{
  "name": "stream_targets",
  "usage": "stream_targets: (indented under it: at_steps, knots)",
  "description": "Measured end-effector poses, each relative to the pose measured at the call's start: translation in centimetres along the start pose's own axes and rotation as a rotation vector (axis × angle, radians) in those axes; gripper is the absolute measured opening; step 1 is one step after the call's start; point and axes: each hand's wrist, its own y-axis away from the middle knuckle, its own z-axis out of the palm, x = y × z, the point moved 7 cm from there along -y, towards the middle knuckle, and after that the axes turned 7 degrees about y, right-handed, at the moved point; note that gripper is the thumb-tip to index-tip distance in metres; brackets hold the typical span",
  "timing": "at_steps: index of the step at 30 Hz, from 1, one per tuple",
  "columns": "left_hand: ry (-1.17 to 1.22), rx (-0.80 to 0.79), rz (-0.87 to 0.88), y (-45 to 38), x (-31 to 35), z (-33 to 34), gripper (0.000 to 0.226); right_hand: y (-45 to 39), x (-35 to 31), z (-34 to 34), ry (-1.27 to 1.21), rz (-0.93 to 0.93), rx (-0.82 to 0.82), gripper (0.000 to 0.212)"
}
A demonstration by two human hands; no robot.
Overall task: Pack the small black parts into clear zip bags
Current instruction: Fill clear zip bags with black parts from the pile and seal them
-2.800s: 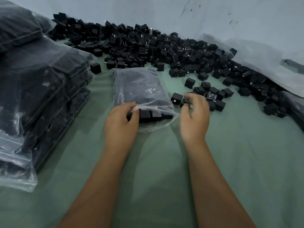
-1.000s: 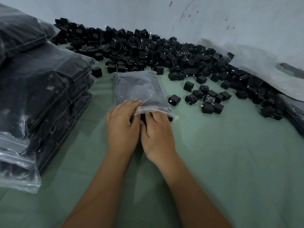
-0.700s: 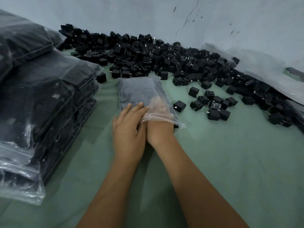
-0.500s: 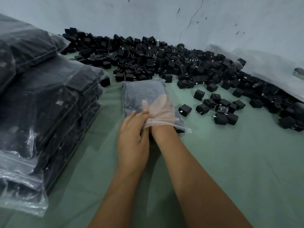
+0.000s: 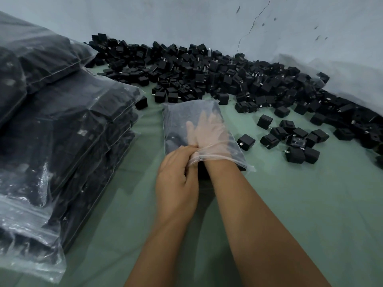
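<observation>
A clear zip bag (image 5: 182, 114) filled with small black parts lies flat on the green cloth in the middle. My right hand (image 5: 209, 135) is pushed inside the bag up to the wrist, its fingers straight and spread over the parts, seen through the plastic. My left hand (image 5: 176, 179) grips the bag's open mouth at its near left edge, the plastic bunched under its fingers. Loose black parts (image 5: 207, 75) lie heaped along the wall behind the bag. A small cluster of parts (image 5: 294, 139) sits just right of the bag.
A tall stack of filled clear bags (image 5: 51, 141) stands at the left, reaching the near edge. A pale wall (image 5: 186, 17) closes the back. A crumpled plastic sheet (image 5: 352, 79) lies at the far right. Bare green cloth (image 5: 310, 204) spreads at the near right.
My right hand left the loose parts, came to the bag's mouth and slid deep inside it. My left hand stayed on the mouth and curled tighter. The camera moved closer.
</observation>
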Motion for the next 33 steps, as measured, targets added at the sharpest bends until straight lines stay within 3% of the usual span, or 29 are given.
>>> stream_targets:
  at_steps: [5,9,14,17,18,20,22,25,27,29,31,33]
  knots:
    - [-0.016,-0.018,-0.009,0.0,-0.2,0.1,0.032,1.3,-0.5,-0.1,0.165,-0.163,-0.064,0.062]
    - [-0.038,-0.012,0.017,-0.1,0.0,0.0,0.033,7.5,-0.5,0.7,0.130,-0.421,-0.260,0.039]
    - [-0.054,-0.011,0.022,0.0,0.6,-0.1,0.032,12.6,1.5,-3.8,-0.208,-0.542,0.168,0.027]
    - [-0.088,-0.029,-0.025,0.2,0.6,-0.3,0.029,15.2,3.7,-6.5,-0.237,-0.601,0.619,0.025]
    - [-0.123,-0.031,-0.042,0.2,0.6,-0.4,0.028,15.7,4.7,-7.0,-0.218,-0.584,0.739,0.022]
    - [-0.199,-0.028,-0.075,0.2,0.5,-0.6,0.028,15.0,7.0,-7.4,-0.279,-0.474,0.819,0.021]
    - [-0.237,-0.025,-0.105,0.2,0.5,-0.7,0.029,12.3,9.8,-6.7,-0.455,-0.255,0.705,0.028]
    - [-0.241,-0.031,-0.133,0.2,0.4,-0.6,0.030,7.9,12.7,-3.3,-0.713,-0.016,0.314,0.046]
    - [-0.240,-0.035,-0.135,0.1,0.3,-0.5,0.031,5.9,13.4,-0.8,-0.713,0.060,0.047,0.053]
    - [-0.242,-0.043,-0.133,0.1,0.2,-0.5,0.031,5.0,13.5,0.6,-0.619,0.078,-0.104,0.054]
    - [-0.236,-0.045,-0.130,0.0,0.1,-0.4,0.030,4.6,13.8,0.7,-0.597,0.092,-0.055,0.049]
    - [-0.225,-0.041,-0.134,0.0,0.0,-0.4,0.030,4.8,14.1,0.0,-0.587,0.094,0.122,0.041]
